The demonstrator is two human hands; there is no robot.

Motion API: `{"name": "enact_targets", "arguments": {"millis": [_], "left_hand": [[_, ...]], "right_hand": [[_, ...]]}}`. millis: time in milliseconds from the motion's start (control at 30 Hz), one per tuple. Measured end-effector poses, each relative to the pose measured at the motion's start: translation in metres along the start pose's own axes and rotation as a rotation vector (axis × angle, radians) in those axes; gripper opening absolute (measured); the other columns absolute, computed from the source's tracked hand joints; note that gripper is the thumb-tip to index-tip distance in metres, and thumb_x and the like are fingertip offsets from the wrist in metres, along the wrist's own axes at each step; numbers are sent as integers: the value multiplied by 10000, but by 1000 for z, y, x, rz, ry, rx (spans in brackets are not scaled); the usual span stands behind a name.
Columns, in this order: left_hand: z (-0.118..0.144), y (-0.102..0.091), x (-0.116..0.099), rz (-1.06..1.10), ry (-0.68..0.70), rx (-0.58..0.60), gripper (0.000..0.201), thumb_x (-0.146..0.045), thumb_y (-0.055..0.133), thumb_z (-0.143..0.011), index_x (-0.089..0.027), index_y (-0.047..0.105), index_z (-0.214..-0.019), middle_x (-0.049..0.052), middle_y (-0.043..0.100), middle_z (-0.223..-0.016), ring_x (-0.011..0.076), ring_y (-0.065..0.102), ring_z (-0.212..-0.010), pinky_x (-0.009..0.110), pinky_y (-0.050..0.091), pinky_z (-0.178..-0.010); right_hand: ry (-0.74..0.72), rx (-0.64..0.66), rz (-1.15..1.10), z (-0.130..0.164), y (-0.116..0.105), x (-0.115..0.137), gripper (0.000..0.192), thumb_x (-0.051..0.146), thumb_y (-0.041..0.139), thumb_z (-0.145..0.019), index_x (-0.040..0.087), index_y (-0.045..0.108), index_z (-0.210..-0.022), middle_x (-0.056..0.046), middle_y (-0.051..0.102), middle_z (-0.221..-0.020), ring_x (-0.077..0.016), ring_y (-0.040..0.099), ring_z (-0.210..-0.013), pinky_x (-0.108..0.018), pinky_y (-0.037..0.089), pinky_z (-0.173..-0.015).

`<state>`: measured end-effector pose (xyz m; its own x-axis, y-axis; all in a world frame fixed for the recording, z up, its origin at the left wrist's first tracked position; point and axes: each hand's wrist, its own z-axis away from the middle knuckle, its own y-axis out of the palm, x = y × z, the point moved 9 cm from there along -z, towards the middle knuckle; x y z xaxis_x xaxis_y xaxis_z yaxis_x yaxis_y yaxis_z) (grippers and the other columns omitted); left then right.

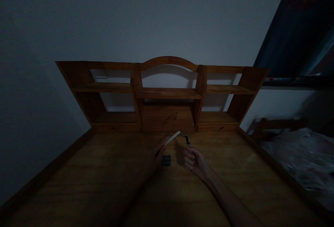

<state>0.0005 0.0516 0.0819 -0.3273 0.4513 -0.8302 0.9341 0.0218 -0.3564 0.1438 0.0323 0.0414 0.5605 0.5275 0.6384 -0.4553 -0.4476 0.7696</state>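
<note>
A thin pale flat stick (172,138) is pinched by the left hand (159,154); a dark metal-headed razor (188,142) is gripped upright in the right hand's (194,162) curled fingers.

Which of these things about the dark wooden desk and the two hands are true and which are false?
1. The right hand holds a thin dark metal tool with a bent tip. True.
2. The left hand holds a red ball. False: it holds a slim pale flat stick.
3. A small dark ridged block lies on the brown wooden desk between the hands. True.
4. The wooden shelf unit at the back of the desk is packed with books. False: no books show on its shelves.
5. The two hands are clasped together. False: they are apart.
</note>
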Motion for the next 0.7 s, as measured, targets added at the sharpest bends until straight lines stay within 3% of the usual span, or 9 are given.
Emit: {"name": "enact_targets", "arguments": {"millis": [200,400,600,700], "left_hand": [[2,8,-6,-29,37,74,404,-380,400,-927,-343,467,-1323,-51,494,-1378,189,437,-1290,424,316,-1128],[0,-2,3,-9,4,-25,405,-387,403,-920,-302,500,-1303,-39,515,-1360,201,454,-1277,430,325,-1121],[4,5,-9,-53,38,67,416,-364,375,-938,-337,436,-1348,-59,455,-1408,187,408,-1311,413,306,-1133],[2,2,-4,-47,7,14,407,-374,391,-930,-347,456,-1331,-52,488,-1382,190,440,-1288,433,324,-1119]], "right_hand": [[4,23,35,-2,3,-2,448,404,494,-864,207,259,-536,85,222,-396,-66,159,-347,-238,168,-397],[1,52,60,-2,3,-4,430,401,478,-874,206,284,-544,81,251,-393,-72,174,-341,-241,172,-402],[15,54,42,-1,5,-5,419,403,470,-872,203,320,-535,79,243,-380,-74,186,-329,-235,181,-392],[15,50,27,-1,5,-4,381,411,481,-857,199,358,-565,89,233,-382,-68,157,-324,-226,168,-378]]}}
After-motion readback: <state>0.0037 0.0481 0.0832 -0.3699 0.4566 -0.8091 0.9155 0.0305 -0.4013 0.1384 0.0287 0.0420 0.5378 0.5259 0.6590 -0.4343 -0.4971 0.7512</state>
